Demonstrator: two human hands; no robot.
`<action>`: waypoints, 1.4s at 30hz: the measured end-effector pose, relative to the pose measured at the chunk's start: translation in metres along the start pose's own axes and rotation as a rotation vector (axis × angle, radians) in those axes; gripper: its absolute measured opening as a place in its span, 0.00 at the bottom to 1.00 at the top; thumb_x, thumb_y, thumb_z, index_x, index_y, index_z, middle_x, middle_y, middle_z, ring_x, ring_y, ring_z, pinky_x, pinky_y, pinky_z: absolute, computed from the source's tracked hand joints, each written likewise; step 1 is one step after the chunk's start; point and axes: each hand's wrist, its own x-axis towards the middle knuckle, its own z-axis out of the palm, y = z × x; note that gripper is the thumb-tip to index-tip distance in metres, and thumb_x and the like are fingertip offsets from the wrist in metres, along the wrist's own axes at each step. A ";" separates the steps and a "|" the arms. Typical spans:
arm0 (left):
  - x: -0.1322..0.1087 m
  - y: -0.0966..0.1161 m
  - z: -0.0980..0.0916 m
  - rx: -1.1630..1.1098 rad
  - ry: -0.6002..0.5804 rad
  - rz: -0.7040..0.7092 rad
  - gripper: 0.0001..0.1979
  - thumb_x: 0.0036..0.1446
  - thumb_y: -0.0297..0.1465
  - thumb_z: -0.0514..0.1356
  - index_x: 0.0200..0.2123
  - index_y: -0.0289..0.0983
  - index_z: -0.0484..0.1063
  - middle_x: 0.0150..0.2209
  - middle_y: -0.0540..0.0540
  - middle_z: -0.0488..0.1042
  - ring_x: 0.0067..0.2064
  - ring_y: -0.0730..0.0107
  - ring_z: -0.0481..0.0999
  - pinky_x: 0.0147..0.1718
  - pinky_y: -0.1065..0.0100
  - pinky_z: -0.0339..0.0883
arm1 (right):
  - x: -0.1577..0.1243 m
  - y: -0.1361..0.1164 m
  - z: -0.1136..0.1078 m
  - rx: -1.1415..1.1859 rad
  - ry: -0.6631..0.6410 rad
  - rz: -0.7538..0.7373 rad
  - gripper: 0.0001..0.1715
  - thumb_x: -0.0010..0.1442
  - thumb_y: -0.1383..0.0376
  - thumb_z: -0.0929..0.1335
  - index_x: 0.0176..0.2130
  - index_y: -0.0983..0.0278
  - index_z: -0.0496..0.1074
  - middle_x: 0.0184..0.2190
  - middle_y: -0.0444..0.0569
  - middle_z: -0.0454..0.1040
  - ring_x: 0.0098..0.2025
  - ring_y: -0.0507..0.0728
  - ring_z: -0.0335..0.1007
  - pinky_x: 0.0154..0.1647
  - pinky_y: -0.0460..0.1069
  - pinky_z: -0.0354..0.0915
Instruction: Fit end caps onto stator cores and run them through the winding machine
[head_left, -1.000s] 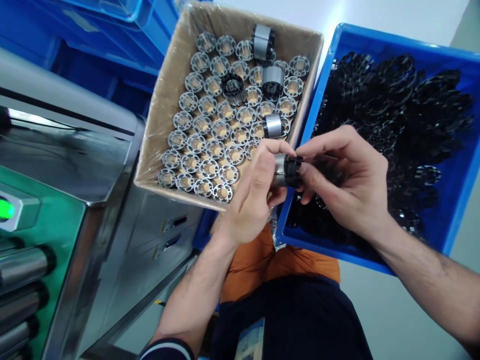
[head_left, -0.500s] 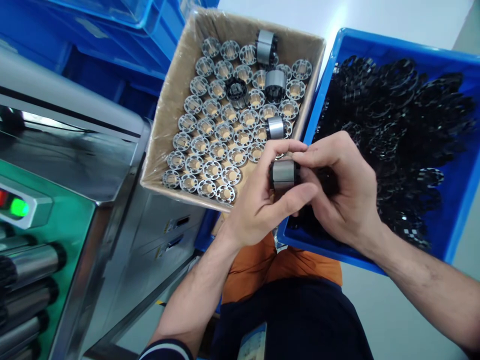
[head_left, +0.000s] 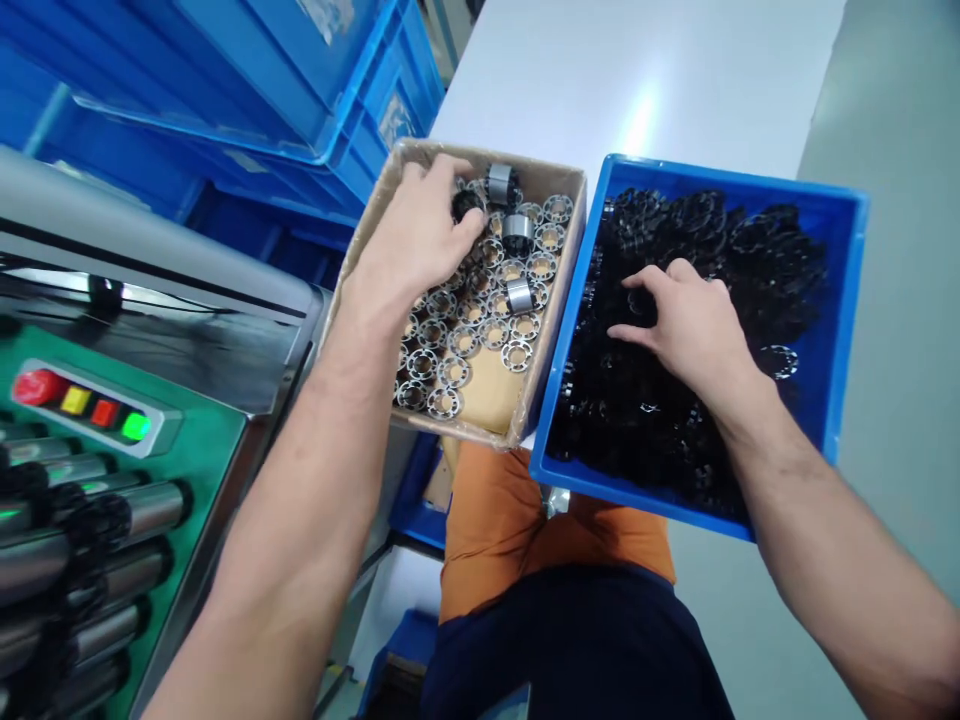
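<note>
Inside the carton [head_left: 491,400], my left hand [head_left: 412,225] is at the far left, thumb and fingers bent around a dark-capped stator core [head_left: 468,204]. Its fingers partly hide that piece. Three more capped stator cores, a top one [head_left: 501,185], a middle one [head_left: 517,233] and a lower one [head_left: 519,296], lie on rows of bare slotted metal rings [head_left: 454,372]. My right hand [head_left: 686,320] is over the blue bin [head_left: 844,330], thumb and forefinger spread apart with nothing visible between them. Black slotted plastic end caps [head_left: 697,225] fill the bin beneath it.
To the left, a green machine bed [head_left: 202,440] carries several metal cylinders [head_left: 142,510] beside a button panel [head_left: 97,405]. Stacked blue crates [head_left: 360,110] stand behind. A white table [head_left: 570,80] extends beyond the carton and bin.
My hands have parted from the stator core they held together. The left has moved into the far side of the carton, the right over the bin of caps. The view has shifted.
</note>
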 end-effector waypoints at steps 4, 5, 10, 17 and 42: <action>-0.064 -0.003 -0.033 0.108 0.039 0.092 0.23 0.67 0.38 0.84 0.59 0.39 0.84 0.54 0.45 0.76 0.62 0.52 0.73 0.85 0.46 0.59 | -0.001 -0.009 0.000 0.004 0.011 0.001 0.23 0.77 0.56 0.80 0.66 0.60 0.80 0.67 0.67 0.76 0.55 0.73 0.80 0.58 0.67 0.75; -0.088 -0.002 -0.042 0.180 -0.021 0.099 0.17 0.67 0.41 0.82 0.52 0.41 0.86 0.48 0.46 0.78 0.56 0.52 0.75 0.80 0.47 0.65 | -0.001 -0.011 -0.002 0.013 -0.009 0.010 0.23 0.77 0.58 0.79 0.65 0.60 0.80 0.68 0.69 0.76 0.54 0.72 0.80 0.57 0.67 0.75; -0.166 0.008 -0.055 0.479 -0.477 -0.079 0.16 0.63 0.36 0.71 0.54 0.45 0.89 0.45 0.47 0.88 0.45 0.53 0.85 0.49 0.54 0.75 | -0.002 -0.015 -0.013 0.031 -0.124 0.039 0.16 0.75 0.64 0.75 0.61 0.60 0.82 0.63 0.66 0.80 0.41 0.67 0.78 0.44 0.62 0.71; -0.168 0.018 -0.052 0.600 -0.540 -0.019 0.12 0.70 0.35 0.69 0.53 0.47 0.92 0.46 0.44 0.89 0.48 0.47 0.87 0.47 0.53 0.76 | -0.002 -0.015 -0.009 -0.094 -0.138 0.002 0.17 0.81 0.57 0.70 0.58 0.59 0.86 0.52 0.63 0.86 0.43 0.71 0.82 0.43 0.62 0.71; -0.181 0.034 0.067 -1.079 -0.085 0.066 0.31 0.76 0.66 0.70 0.46 0.44 0.73 0.33 0.52 0.73 0.27 0.73 0.73 0.25 0.67 0.65 | -0.034 -0.107 -0.033 1.307 0.110 -0.040 0.39 0.64 0.39 0.88 0.41 0.52 0.65 0.37 0.41 0.80 0.29 0.56 0.75 0.18 0.51 0.74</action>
